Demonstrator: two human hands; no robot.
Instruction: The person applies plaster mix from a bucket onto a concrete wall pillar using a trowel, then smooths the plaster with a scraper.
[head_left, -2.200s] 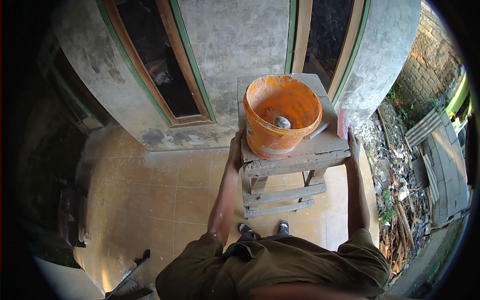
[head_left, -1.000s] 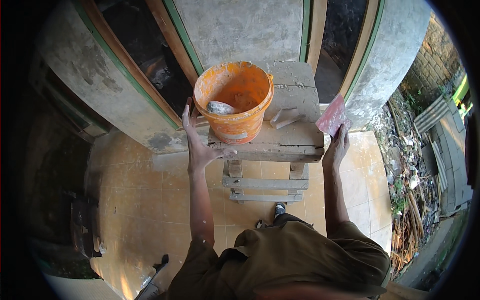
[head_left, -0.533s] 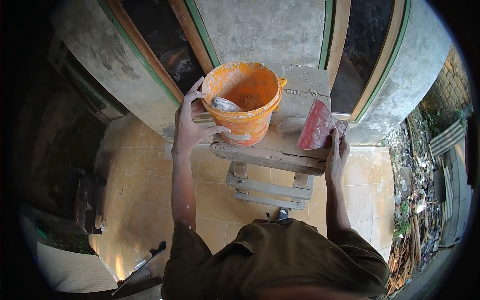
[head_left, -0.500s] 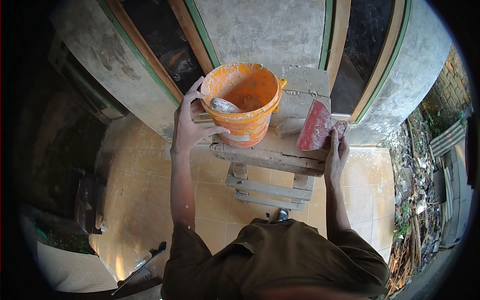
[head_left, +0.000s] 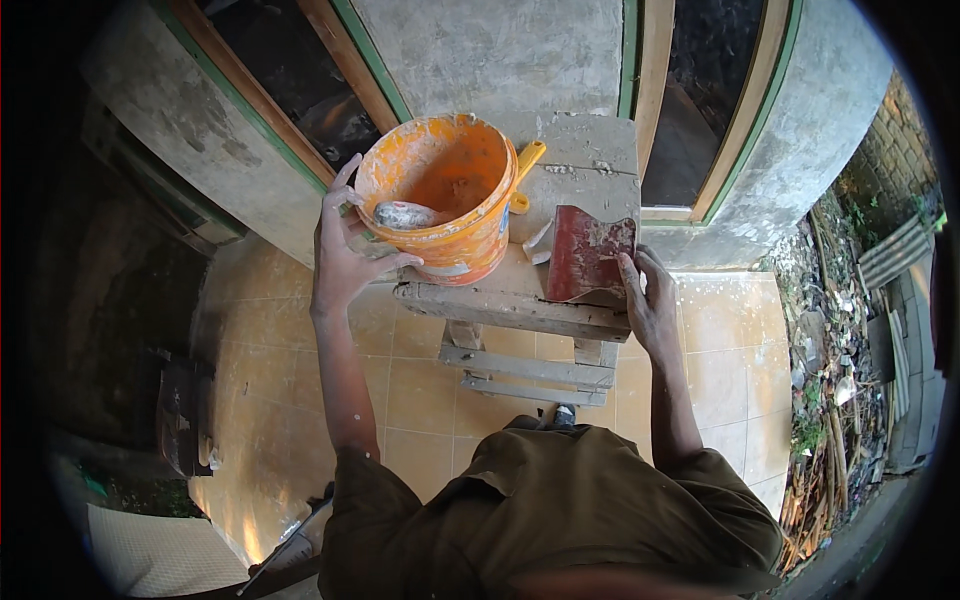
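An orange plastic bucket [head_left: 460, 245], smeared with pale dried putty, stands near the left end of a rough wooden bench [head_left: 590, 190]. My left hand [head_left: 345, 260] grips its left side, thumb in front and fingers up by the rim. Inside the bucket rests a whitish, rounded object [head_left: 405, 214], its lower part hidden. My right hand [head_left: 650, 295] pinches the right edge of a red putty spreader [head_left: 590, 255], thumb on top. The spreader has curved edges and pale smears, and is over the bench's right end. A yellow handle piece [head_left: 530, 160] sticks out at the bucket's right.
Beside the spreader a pale block [head_left: 540, 243] lies on the bench. A grey plastered wall [head_left: 490, 60] with wood-framed windows rises behind. Tan floor tiles [head_left: 410, 400] surround the bench legs; debris [head_left: 820, 380] lies along the right. A dark piece of furniture [head_left: 185, 415] stands at left.
The red spreader has turned from tilted to squarer with the bench and moved left toward the bucket. The bucket has turned slightly, showing more of the yellow handle piece. My left hand keeps its grip.
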